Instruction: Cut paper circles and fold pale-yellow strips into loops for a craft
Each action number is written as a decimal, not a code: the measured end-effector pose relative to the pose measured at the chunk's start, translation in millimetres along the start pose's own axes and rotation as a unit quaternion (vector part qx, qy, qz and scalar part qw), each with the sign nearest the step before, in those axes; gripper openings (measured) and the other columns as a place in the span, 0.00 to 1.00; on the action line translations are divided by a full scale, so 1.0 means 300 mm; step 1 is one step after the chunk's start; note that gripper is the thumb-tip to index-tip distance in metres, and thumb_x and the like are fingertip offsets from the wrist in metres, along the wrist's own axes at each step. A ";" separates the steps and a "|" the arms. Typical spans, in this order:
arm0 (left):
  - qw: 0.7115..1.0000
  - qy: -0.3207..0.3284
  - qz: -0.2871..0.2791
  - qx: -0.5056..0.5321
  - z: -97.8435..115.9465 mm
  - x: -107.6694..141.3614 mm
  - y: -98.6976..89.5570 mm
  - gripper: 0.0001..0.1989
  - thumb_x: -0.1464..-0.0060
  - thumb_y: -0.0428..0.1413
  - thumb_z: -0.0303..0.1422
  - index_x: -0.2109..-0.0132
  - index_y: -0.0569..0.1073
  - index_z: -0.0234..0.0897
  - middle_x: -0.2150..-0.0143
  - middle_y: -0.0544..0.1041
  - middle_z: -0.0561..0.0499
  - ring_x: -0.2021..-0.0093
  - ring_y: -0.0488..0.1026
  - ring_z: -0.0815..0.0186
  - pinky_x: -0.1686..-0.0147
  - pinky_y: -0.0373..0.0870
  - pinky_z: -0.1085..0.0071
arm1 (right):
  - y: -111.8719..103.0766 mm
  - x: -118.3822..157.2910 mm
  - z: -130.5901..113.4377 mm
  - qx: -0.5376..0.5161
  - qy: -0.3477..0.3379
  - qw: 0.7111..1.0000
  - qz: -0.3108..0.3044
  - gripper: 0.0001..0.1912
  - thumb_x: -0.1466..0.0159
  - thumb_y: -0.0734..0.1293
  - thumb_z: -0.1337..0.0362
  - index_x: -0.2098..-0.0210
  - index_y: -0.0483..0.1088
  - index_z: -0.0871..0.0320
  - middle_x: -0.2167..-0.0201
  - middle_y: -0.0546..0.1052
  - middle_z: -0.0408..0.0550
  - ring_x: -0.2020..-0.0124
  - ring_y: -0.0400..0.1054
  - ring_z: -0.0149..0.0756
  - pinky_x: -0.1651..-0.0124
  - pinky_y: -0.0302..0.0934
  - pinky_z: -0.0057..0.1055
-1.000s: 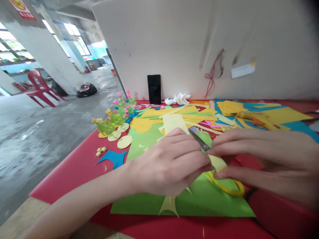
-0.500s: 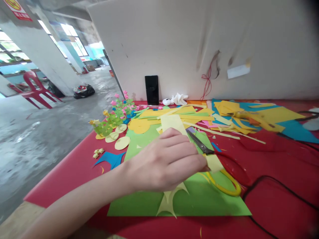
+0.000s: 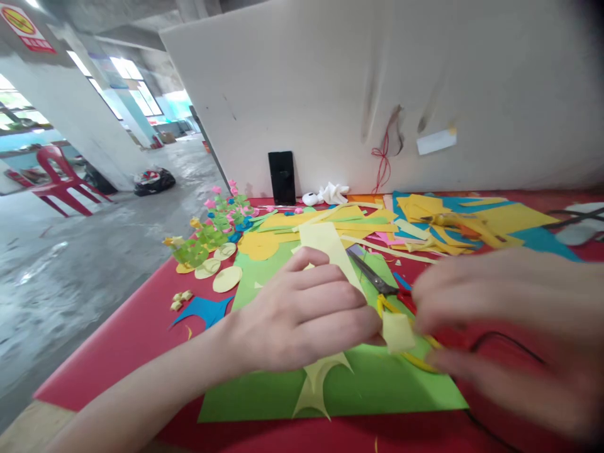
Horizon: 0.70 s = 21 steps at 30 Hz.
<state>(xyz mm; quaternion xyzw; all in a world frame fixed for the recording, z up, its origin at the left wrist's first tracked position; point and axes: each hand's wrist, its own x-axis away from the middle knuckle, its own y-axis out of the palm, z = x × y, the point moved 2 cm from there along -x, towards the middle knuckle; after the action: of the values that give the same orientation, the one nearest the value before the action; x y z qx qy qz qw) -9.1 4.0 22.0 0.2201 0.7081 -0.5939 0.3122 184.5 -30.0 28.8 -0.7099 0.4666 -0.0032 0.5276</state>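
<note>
My left hand (image 3: 311, 314) is closed, its fingers pinching a small pale yellow paper piece (image 3: 399, 332) that sticks out to the right. My right hand (image 3: 500, 333), smeared by motion, is just right of that piece, thumb and fingers apart with a gap between them. Scissors (image 3: 377, 280) with red and yellow handles lie behind the paper piece, partly covered by my right hand. Under my hands is a green paper sheet (image 3: 377, 390), bearing a pale yellow strip (image 3: 325, 239) and a cut-out scrap (image 3: 314, 393).
Paper flowers (image 3: 221, 217), pale yellow discs (image 3: 226, 279), tiny folded pieces (image 3: 180, 300) and a blue scrap (image 3: 202, 311) lie left. A black phone (image 3: 282, 178) leans on the board (image 3: 306, 88). A yellow glue gun (image 3: 467, 225) rests on papers at the back right.
My right hand has come in from the right, close to the paper piece. My left hand still pinches the piece, with its position slightly lower and more to the left in view.
</note>
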 end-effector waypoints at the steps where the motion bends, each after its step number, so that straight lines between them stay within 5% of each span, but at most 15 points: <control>1: 1.000 0.002 -0.004 -0.002 0.000 0.000 -0.001 0.06 0.41 0.50 0.27 0.66 0.68 0.32 0.76 0.75 0.53 0.73 0.68 0.71 0.68 0.62 0.68 | -0.010 -0.022 0.004 -0.012 -0.006 1.000 0.012 0.07 0.44 0.70 0.61 0.65 0.70 0.49 0.70 0.75 0.37 0.71 0.68 0.30 0.69 0.63 0.24; 5: 1.000 0.000 -0.011 -0.004 -0.002 0.002 -0.005 0.04 0.42 0.51 0.26 0.66 0.68 0.33 0.75 0.75 0.54 0.73 0.68 0.71 0.68 0.62 0.68 | -0.007 -0.072 0.051 -0.120 0.037 0.992 -0.022 0.15 0.44 0.70 0.59 0.56 0.70 0.47 0.69 0.76 0.34 0.75 0.67 0.24 0.72 0.63 0.18; 13: 1.000 0.005 -0.003 -0.024 -0.003 0.009 -0.003 0.04 0.43 0.51 0.26 0.66 0.68 0.33 0.76 0.75 0.55 0.75 0.68 0.71 0.68 0.61 0.68 | 0.009 -0.079 0.057 -0.158 -0.015 0.986 -0.053 0.18 0.46 0.72 0.61 0.56 0.72 0.43 0.65 0.79 0.30 0.62 0.72 0.25 0.59 0.63 0.15; 21: 0.997 -0.048 0.012 -0.052 -0.017 0.007 0.003 0.06 0.43 0.51 0.30 0.68 0.68 0.34 0.75 0.75 0.55 0.76 0.66 0.71 0.68 0.60 0.67 | 0.015 -0.088 0.063 -0.185 0.027 0.982 -0.010 0.10 0.48 0.73 0.60 0.65 0.76 0.50 0.76 0.78 0.37 0.76 0.71 0.27 0.73 0.65 0.18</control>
<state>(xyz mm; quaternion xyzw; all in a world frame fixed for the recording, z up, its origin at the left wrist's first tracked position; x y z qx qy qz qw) -10.7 9.0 20.4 0.1833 0.7192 -0.5628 0.3638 176.1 1.7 30.2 -0.7996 0.4656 0.0588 0.3747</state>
